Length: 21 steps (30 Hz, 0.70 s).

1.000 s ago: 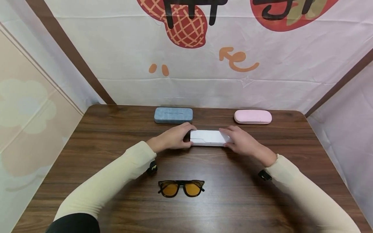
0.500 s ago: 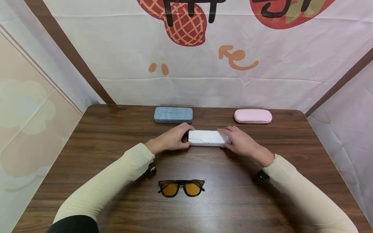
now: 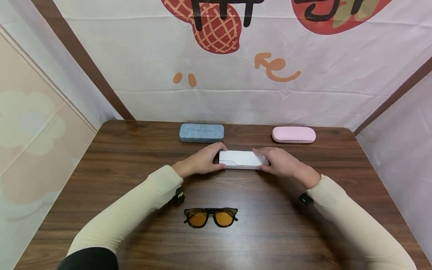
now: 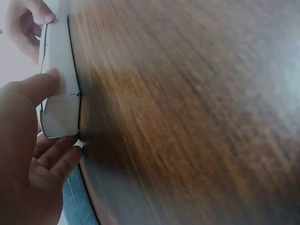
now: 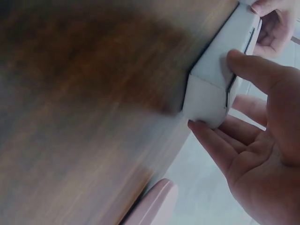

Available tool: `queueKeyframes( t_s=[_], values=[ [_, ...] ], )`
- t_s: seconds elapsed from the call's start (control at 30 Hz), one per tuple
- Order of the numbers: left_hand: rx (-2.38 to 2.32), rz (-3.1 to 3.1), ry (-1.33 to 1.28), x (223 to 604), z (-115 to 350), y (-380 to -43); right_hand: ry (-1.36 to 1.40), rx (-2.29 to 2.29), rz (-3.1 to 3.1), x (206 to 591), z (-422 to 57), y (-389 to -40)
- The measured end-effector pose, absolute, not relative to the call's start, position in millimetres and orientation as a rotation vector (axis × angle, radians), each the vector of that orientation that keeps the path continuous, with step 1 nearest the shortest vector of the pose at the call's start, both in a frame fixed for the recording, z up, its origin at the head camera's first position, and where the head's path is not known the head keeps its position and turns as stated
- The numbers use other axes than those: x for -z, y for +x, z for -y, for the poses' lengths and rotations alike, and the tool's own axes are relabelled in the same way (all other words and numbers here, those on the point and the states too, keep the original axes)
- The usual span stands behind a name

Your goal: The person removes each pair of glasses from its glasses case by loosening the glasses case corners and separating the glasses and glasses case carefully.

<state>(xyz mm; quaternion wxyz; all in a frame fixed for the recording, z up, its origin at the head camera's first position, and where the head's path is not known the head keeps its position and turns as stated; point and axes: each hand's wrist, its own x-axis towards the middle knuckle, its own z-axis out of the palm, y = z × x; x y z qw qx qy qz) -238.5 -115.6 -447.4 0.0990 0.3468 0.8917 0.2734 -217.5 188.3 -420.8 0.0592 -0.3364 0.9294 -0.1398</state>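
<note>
A long white glasses case [image 3: 241,159] with a slanted flap seam lies on the wooden table, in front of two other cases. My left hand [image 3: 204,158] holds its left end, thumb on the front side and fingers at the back. At the other end, my right hand [image 3: 280,162] grips it the same way. The left wrist view shows the left thumb [image 4: 47,86] pressed on the case's side; in the right wrist view the right thumb [image 5: 248,65] lies along the seam. Sunglasses [image 3: 210,217] with dark frames and amber lenses lie nearer me.
Along the back edge of the table [image 3: 135,195] lie a blue glasses case [image 3: 201,133] at left and a pink glasses case [image 3: 293,134] at right. A printed cloth [image 3: 236,101] hangs right behind the table, with more cloth at both sides.
The white case has shifted slightly left since a second ago, both hands with it. My left thumb now reaches farther along its front side. The sunglasses and other cases have stayed put.
</note>
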Motion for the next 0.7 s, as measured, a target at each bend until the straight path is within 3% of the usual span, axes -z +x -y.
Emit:
queueKeyframes(
  t_s=[0.7],
  values=[
    [-0.815, -2.607, 0.998, 439.6, 110.5, -239.7, -1.064, 0.413, -2.686, 405.5, -190.1, -238.5]
  ],
)
